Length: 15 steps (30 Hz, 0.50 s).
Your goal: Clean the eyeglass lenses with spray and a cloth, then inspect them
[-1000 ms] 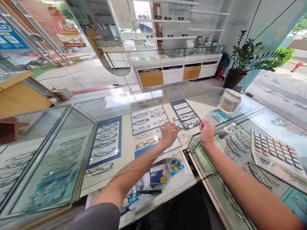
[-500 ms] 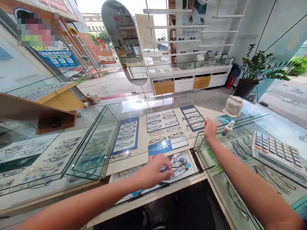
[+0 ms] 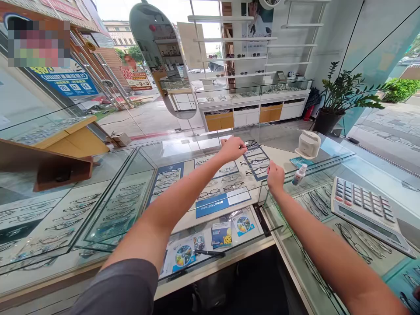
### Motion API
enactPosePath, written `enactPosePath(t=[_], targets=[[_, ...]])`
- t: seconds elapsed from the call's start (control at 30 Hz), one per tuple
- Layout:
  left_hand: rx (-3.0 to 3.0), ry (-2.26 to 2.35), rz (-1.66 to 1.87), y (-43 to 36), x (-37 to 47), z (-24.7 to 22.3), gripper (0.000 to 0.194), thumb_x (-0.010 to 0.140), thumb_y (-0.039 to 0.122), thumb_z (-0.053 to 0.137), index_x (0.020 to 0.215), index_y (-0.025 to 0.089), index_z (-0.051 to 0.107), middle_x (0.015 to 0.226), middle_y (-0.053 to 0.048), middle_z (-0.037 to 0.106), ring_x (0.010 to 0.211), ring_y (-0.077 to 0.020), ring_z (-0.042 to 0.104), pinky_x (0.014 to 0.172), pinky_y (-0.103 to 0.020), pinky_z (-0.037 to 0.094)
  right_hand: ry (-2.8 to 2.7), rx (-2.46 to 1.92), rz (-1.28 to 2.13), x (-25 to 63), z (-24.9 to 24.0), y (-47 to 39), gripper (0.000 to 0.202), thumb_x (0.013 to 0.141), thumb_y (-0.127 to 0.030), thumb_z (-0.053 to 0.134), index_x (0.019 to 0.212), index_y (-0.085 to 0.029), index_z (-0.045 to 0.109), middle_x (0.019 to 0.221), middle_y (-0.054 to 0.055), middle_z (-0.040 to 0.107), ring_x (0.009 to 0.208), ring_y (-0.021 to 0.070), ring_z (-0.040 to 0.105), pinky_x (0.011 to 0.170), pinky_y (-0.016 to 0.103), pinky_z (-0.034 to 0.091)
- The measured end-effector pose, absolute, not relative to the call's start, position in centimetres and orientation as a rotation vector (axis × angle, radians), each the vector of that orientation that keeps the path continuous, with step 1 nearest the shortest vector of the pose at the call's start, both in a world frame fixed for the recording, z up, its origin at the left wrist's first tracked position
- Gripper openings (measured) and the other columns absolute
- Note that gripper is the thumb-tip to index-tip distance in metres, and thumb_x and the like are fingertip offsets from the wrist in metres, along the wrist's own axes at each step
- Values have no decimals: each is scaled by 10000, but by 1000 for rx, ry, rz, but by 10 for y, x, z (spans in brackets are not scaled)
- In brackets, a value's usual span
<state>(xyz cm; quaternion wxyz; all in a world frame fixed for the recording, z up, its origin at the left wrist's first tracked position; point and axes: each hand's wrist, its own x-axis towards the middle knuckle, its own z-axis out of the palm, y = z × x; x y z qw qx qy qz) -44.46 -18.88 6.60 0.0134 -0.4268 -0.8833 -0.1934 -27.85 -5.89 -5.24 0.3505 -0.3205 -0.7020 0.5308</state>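
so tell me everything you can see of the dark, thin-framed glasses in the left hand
The dark, thin-framed glasses show small, their left end in the picture partly hidden by the left hand, whose fingers hold them. The lenses look clear; the frame's material can't be made out. They are at the far end of the blue-bordered white display panel; whether they touch it is unclear.

The eyeglasses (image 3: pixel 251 143) are dark, the calculator (image 3: pixel 366 205) whitish.
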Motion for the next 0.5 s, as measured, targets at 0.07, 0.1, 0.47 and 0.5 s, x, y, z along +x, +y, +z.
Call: enactPosePath(t=[0.07,0.1,0.47,0.5], targets=[[-1314,-2774,-574,-165,-461,43,277,994,343,604,886,224,830,1226,-96,774,1229,-335,589,1022,-504,366,-1824,-820,1364,-280,-53,-59,566,1048,-591,430,590,-259,416,553,-30,417,609,179,388,662,355,294],[-1313,-2780,-561,-156,-468,33,281,991,345,604,873,224,828,1216,-97,779,1228,-340,592,1011,-505,368,-1826,-815,1358,-281,-54,-58,572,1044,-603,431,588,-258,423,551,-27,426,612,180,395,662,353,295],[-1422,-2801,-419,-125,-497,-6,275,946,422,630,926,258,849,1133,-113,787,1254,-385,577,1022,-521,355,-1845,-829,1347,-282,-49,-62,622,1012,-689,415,563,-258,428,535,-8,451,608,188,410,648,354,292],[-1434,-2801,-406,-126,-498,-7,280,944,438,632,941,262,850,1131,-113,786,1257,-387,571,1027,-521,352,-1845,-826,1347,-282,-48,-62,621,1014,-684,416,562,-259,424,532,-8,448,605,187,407,645,354,292]])
